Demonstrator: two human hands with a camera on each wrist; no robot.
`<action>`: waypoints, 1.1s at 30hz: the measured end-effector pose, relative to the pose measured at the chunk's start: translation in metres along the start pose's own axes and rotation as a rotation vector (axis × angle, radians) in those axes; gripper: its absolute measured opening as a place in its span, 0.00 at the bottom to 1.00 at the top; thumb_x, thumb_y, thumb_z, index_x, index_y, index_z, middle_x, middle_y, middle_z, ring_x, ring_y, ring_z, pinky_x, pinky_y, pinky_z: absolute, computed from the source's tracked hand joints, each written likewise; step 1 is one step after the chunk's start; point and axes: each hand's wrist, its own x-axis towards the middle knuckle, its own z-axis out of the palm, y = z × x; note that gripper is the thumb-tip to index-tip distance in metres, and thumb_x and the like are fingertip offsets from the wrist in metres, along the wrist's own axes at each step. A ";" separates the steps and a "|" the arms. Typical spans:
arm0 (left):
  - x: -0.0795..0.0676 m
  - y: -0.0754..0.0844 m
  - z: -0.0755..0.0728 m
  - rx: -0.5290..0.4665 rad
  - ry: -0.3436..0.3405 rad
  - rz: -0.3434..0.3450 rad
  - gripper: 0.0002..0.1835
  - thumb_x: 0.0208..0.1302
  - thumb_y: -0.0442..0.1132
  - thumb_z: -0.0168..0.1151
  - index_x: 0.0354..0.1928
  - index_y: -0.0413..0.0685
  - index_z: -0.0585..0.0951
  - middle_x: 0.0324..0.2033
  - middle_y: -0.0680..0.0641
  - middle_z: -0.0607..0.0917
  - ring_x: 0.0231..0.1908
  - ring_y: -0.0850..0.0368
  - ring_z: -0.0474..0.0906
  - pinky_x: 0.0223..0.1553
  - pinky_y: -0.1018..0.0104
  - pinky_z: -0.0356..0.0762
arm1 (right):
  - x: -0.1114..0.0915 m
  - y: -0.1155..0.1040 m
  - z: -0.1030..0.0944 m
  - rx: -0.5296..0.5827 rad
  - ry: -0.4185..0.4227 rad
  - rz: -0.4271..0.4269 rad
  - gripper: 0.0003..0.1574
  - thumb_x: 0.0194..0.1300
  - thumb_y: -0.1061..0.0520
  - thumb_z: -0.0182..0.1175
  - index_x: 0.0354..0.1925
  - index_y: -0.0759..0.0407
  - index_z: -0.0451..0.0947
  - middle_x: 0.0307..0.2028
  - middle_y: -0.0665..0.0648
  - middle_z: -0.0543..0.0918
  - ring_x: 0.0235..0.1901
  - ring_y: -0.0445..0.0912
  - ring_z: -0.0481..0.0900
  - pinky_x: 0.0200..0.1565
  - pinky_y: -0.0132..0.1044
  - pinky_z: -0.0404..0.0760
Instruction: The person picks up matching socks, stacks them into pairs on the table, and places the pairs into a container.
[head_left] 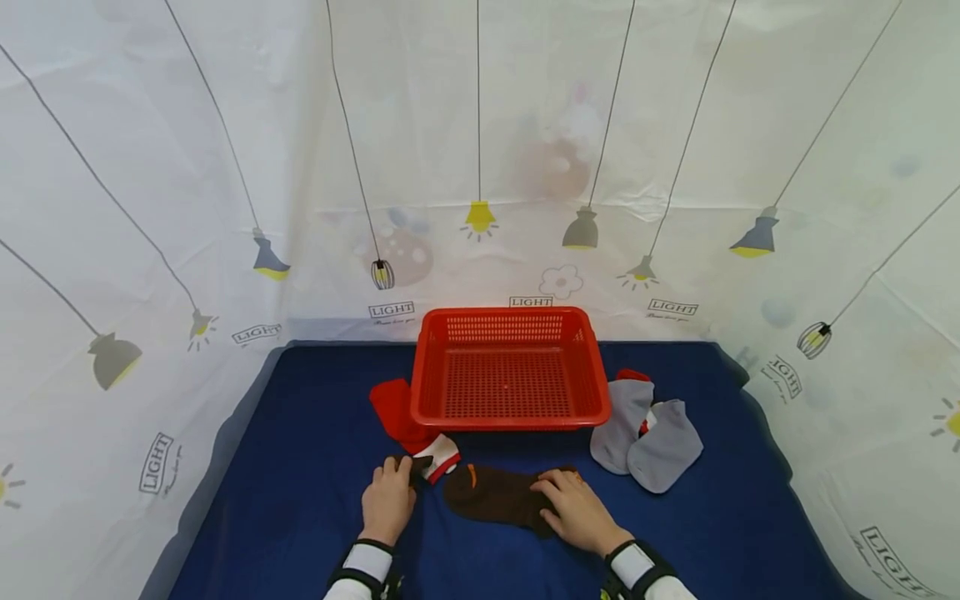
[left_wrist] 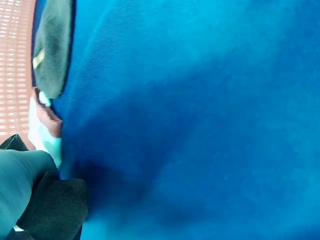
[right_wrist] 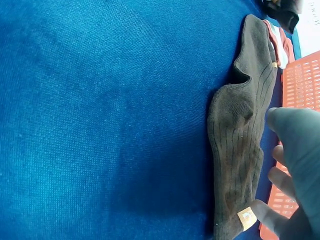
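Brown sock (head_left: 495, 498) lies left-to-right, rounded end pointing left — right hand (head_left: 582, 512) loose over it, left hand (head_left: 387, 502) gripping dark cloth (head_left: 422, 468).

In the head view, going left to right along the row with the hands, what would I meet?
Left hand holding dark cloth, white cloth with red edging, brown sock, right hand, grey socks.

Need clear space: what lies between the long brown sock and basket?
Mostly bare blue cloth; at left, white-red fabric lies by the brown sock, as the head view shows.
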 end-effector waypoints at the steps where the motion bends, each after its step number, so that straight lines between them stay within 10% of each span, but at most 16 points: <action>1: 0.001 0.001 -0.002 -0.003 0.010 0.009 0.22 0.41 0.31 0.77 0.41 0.45 0.78 0.34 0.40 0.80 0.29 0.43 0.77 0.22 0.50 0.78 | 0.000 0.000 0.000 -0.002 0.006 -0.001 0.22 0.62 0.55 0.70 0.54 0.53 0.79 0.50 0.54 0.79 0.51 0.51 0.80 0.48 0.51 0.80; 14: 0.006 0.036 -0.015 0.016 0.029 0.130 0.24 0.39 0.34 0.81 0.42 0.47 0.81 0.32 0.43 0.78 0.29 0.46 0.77 0.23 0.55 0.77 | -0.001 -0.002 -0.004 -0.058 0.003 -0.019 0.22 0.62 0.54 0.70 0.54 0.52 0.79 0.52 0.55 0.79 0.52 0.52 0.79 0.46 0.52 0.78; 33: 0.006 0.097 0.004 0.004 0.029 0.330 0.26 0.39 0.40 0.81 0.43 0.50 0.78 0.32 0.46 0.77 0.30 0.51 0.75 0.26 0.62 0.74 | -0.002 0.008 -0.008 -0.148 0.090 -0.037 0.23 0.59 0.52 0.72 0.53 0.50 0.80 0.52 0.54 0.81 0.52 0.51 0.79 0.48 0.51 0.78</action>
